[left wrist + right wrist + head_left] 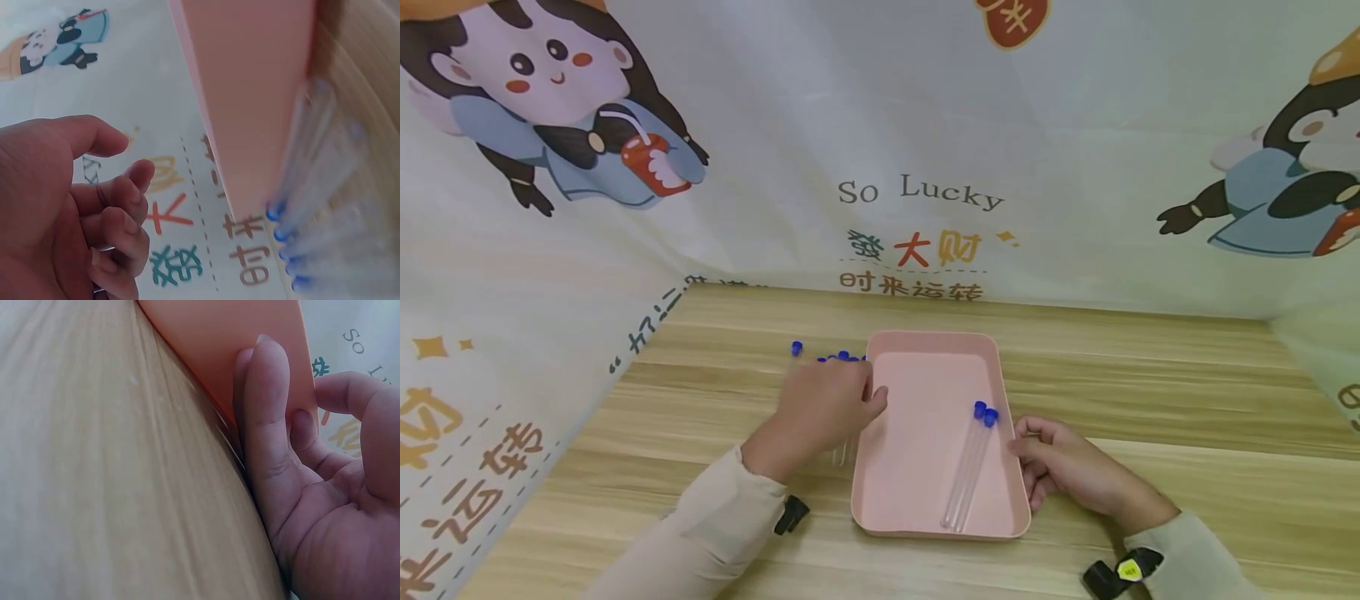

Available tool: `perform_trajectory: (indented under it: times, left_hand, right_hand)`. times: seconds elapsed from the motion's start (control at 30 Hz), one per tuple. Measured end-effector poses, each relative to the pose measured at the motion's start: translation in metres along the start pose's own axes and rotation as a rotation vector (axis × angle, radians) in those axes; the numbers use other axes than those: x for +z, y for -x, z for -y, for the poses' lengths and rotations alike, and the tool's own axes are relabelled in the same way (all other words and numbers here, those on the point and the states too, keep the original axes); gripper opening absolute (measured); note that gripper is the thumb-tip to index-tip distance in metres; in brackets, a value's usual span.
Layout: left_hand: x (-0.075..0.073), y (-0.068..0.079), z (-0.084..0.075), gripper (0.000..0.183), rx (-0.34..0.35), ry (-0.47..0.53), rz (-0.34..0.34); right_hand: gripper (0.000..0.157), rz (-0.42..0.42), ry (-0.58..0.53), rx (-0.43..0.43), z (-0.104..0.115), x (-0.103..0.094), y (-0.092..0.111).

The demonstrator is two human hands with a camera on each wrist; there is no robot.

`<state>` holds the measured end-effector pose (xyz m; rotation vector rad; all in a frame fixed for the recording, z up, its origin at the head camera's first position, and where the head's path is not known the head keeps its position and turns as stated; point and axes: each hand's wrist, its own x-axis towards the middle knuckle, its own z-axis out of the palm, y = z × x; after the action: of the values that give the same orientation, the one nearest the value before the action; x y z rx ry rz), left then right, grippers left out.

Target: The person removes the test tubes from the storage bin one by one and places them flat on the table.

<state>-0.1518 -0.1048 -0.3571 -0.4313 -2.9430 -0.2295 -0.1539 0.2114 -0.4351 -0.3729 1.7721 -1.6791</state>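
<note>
A shallow pink tray (917, 442) lies on the table, holding two clear test tubes (966, 471) with blue caps, slanted near its right side. My left hand (823, 408) hovers by the tray's left rim; in the left wrist view its fingers (125, 231) hang loosely curled around nothing. Below it, several capped test tubes (325, 162) lie beside the tray's outer wall, mostly hidden by the hand in the head view. At the tray's right side, my right hand (1067, 467) grips the edge, thumb at the rim and fingers (269, 394) against the outer wall.
One blue cap (797, 347) shows apart at the left, beside a cluster of blue caps (844, 357) behind the left hand. A printed cloth (1075, 167) hangs behind and at both sides of the wood-grain table (1150, 375).
</note>
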Motion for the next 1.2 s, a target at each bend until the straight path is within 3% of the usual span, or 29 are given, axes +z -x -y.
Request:
perform_trajectory:
  times: [0.13,0.43,0.7,1.2]
  left_hand:
    - [0.003,0.001,-0.012,0.034,0.039,0.025,0.009]
    - [0.013,0.005,-0.033,0.034,0.193,0.064,0.033]
    - [0.020,0.011,-0.049,0.034,0.241,0.092,0.134]
    - [0.032,0.019,-0.064,0.038,0.312,0.083,0.138]
  right_hand:
    - [0.012,0.002,-0.002,0.000,0.000,0.001,0.000]
    - [0.012,-0.005,0.003,0.008,-0.002,0.003,0.002]
    - [0.012,-0.006,-0.001,0.010,-0.002,0.004,0.003]
    - [0.009,-0.015,0.006,0.005,0.001,0.003,0.002]
